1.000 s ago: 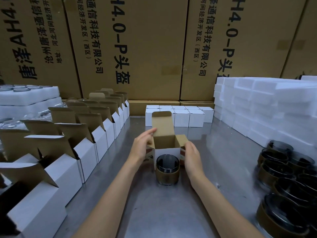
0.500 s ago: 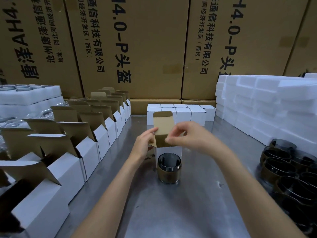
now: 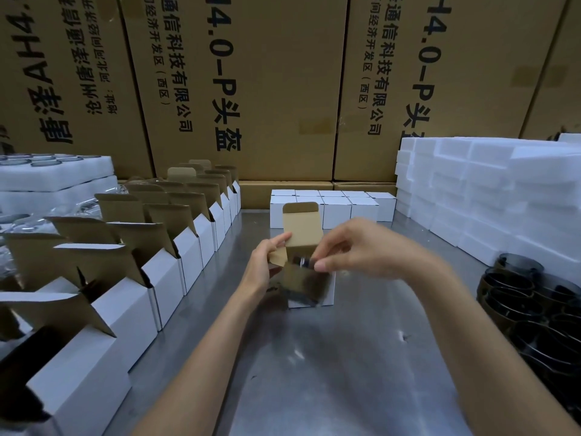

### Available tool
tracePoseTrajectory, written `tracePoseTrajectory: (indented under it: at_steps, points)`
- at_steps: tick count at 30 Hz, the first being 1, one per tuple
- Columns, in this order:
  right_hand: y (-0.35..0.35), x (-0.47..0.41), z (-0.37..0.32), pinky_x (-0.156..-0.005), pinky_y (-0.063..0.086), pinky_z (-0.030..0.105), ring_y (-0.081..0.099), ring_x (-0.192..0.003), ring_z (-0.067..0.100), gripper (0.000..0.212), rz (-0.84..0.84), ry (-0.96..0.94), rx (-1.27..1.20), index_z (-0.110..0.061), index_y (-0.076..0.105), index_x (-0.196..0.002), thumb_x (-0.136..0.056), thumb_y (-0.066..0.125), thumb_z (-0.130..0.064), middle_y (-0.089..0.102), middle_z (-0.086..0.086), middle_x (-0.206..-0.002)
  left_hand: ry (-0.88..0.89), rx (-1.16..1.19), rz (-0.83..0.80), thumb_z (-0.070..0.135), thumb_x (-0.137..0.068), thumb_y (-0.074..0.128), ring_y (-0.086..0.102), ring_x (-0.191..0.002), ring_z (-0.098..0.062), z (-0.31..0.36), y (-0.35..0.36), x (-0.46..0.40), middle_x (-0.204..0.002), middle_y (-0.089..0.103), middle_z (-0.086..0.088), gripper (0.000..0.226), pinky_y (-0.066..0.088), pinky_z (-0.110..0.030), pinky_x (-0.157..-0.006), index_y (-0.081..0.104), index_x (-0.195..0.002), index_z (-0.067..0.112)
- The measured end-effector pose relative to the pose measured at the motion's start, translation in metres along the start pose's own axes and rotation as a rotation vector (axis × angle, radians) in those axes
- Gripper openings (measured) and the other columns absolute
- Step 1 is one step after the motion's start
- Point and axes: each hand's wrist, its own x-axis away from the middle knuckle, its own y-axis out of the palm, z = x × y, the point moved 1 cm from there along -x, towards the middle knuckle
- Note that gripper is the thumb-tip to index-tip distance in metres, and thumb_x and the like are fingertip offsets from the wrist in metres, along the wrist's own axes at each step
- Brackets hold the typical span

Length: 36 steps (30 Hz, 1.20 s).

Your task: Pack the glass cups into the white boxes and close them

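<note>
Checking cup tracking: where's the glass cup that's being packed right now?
Head view, centre: the glass cup is blurred, lifted in front of the open white box, pinched at its rim by the right hand; the left hand steadies the box's left side.

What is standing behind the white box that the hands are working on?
Behind the open white box, closed white boxes stand in rows before large brown cartons. The raised lid flap and right hand cover some.

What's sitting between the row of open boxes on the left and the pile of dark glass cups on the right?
In the head view, between the open boxes and the cups: both hands, a blurred cup and its white box on the metal table.
</note>
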Motion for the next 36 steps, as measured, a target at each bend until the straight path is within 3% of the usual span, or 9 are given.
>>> tracePoseTrajectory:
  at_steps: [3, 8, 12, 14, 21, 25, 28, 33, 36]
  points:
    - [-0.002, -0.005, 0.008, -0.054, 0.034, 0.008, 0.05, -0.066, -0.013, 0.011, 0.279, -0.062, -0.017, -0.033, 0.07, -0.078, -0.083, 0.072, -0.024, 0.061, -0.019, -0.074, 0.027, -0.044, -0.013, 0.021, -0.096, 0.021, 0.062, -0.09, -0.011, 0.001, 0.0, 0.002, -0.086, 0.071, 0.003, 0.051, 0.052, -0.028, -0.08, 0.065, -0.119, 0.008]
    - [0.027, -0.021, 0.022, -0.071, 0.033, 0.029, 0.043, -0.088, 0.016, 0.014, 0.541, -0.007, 0.352, -0.033, 0.073, -0.099, -0.088, 0.065, -0.03, 0.037, -0.013, -0.072, 0.021, 0.001, 0.02, 0.02, -0.098, 0.018, 0.058, -0.098, -0.014, 0.003, 0.004, 0.005, -0.098, 0.07, 0.002, 0.051, 0.044, -0.036, -0.095, 0.068, -0.099, 0.03]
    - [0.043, -0.026, 0.033, -0.074, 0.024, 0.031, 0.04, -0.097, 0.02, 0.018, 0.487, -0.094, 0.469, -0.033, 0.073, -0.104, -0.091, 0.061, -0.029, 0.043, -0.02, -0.067, 0.015, 0.001, 0.0, 0.018, -0.097, 0.017, 0.054, -0.114, -0.023, 0.006, 0.006, 0.007, -0.12, 0.063, -0.01, 0.05, 0.039, -0.04, -0.104, 0.063, -0.115, 0.021]
    - [0.048, -0.03, 0.038, -0.073, 0.017, 0.03, 0.037, -0.101, 0.018, 0.021, 0.424, -0.081, 0.499, -0.038, 0.07, -0.109, -0.093, 0.057, -0.033, 0.06, -0.013, -0.084, 0.022, -0.011, -0.005, 0.018, -0.098, 0.016, 0.054, -0.112, -0.021, 0.006, 0.005, 0.007, -0.12, 0.061, -0.009, 0.05, 0.039, -0.038, -0.103, 0.062, -0.117, 0.02]
    - [0.047, -0.034, 0.051, -0.089, 0.008, 0.032, 0.034, -0.11, 0.011, 0.025, 0.277, 0.017, 0.47, -0.042, 0.066, -0.103, -0.099, 0.043, -0.034, 0.056, -0.015, -0.091, 0.026, -0.002, -0.046, 0.019, -0.098, 0.016, 0.056, -0.1, -0.013, 0.009, 0.007, 0.009, -0.111, 0.062, -0.003, 0.049, 0.043, -0.027, -0.092, 0.063, -0.116, 0.021]
    - [0.039, -0.034, 0.051, -0.096, 0.026, 0.031, 0.042, -0.112, 0.01, 0.027, 0.606, 0.03, 0.013, -0.038, 0.065, -0.098, -0.099, 0.043, -0.023, 0.061, -0.015, -0.093, 0.024, 0.041, -0.048, 0.027, -0.098, 0.021, 0.052, -0.103, -0.013, 0.013, 0.002, 0.01, -0.123, 0.06, -0.005, 0.051, 0.037, -0.029, -0.089, 0.069, -0.113, 0.025]
    - [0.033, -0.031, 0.058, -0.075, 0.04, 0.02, 0.052, -0.109, 0.01, 0.028, 0.741, 0.145, -0.517, -0.032, 0.059, -0.102, -0.1, 0.039, -0.013, 0.064, -0.011, -0.105, 0.024, 0.188, 0.007, 0.025, -0.096, 0.032, 0.055, -0.112, -0.015, 0.018, -0.009, 0.007, -0.123, 0.065, 0.0, 0.041, 0.037, -0.034, -0.098, 0.067, -0.116, 0.022]
    - [0.048, -0.029, 0.075, -0.089, 0.046, 0.035, 0.053, -0.112, 0.018, 0.038, 0.459, 0.393, -0.979, -0.022, 0.049, -0.134, -0.098, 0.049, -0.011, 0.052, 0.002, -0.136, -0.01, 0.032, -0.009, 0.005, -0.091, 0.048, 0.056, -0.116, -0.013, 0.009, -0.012, 0.007, -0.122, 0.063, 0.008, 0.041, 0.036, -0.04, -0.107, 0.054, -0.123, 0.029]
    - [0.056, -0.031, 0.073, -0.1, 0.042, 0.039, 0.048, -0.123, 0.018, 0.055, 0.363, 0.311, -0.901, -0.029, 0.038, -0.143, -0.094, 0.056, -0.011, 0.043, -0.006, -0.141, -0.007, 0.007, -0.118, 0.006, -0.092, 0.054, 0.062, -0.108, -0.007, 0.006, -0.003, 0.01, -0.114, 0.065, 0.014, 0.045, 0.049, -0.026, -0.088, 0.051, -0.127, 0.034]
